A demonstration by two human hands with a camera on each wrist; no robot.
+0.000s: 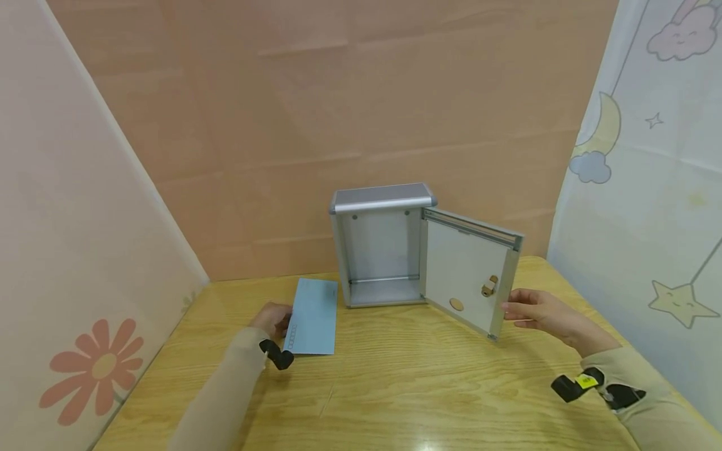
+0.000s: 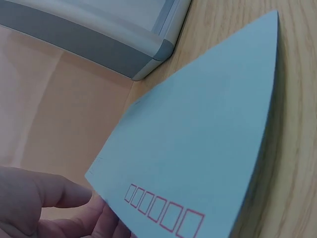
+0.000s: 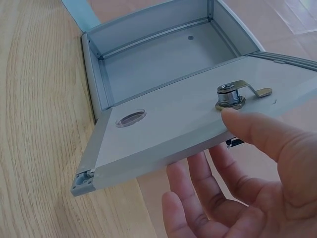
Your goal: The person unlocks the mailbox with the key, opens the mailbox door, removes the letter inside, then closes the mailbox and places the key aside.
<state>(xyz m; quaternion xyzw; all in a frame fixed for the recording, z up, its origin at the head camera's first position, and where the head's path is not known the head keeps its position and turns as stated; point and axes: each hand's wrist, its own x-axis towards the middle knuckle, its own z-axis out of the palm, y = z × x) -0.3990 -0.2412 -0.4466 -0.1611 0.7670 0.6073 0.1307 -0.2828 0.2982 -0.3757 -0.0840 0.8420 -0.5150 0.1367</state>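
Note:
A light blue envelope (image 1: 313,316) with a row of small red boxes lies on the table, left of a silver metal mailbox (image 1: 383,195). My left hand (image 1: 274,318) is at its left edge. In the left wrist view the fingers (image 2: 101,220) reach under that edge, while the thumb stands just off it; the envelope (image 2: 188,119) is bowed, partly raised from the wood. The mailbox door (image 1: 465,269) is swung out to the right. My right hand (image 1: 541,316) grips its free edge, thumb on the inner face beside the cam lock (image 3: 230,96), fingers behind.
The wooden table (image 1: 383,388) meets a peach backdrop (image 1: 361,125) behind the mailbox. Printed cloths hang at the left (image 1: 84,219) and right (image 1: 648,207). An oval window (image 3: 131,118) is set in the door, near its lower end.

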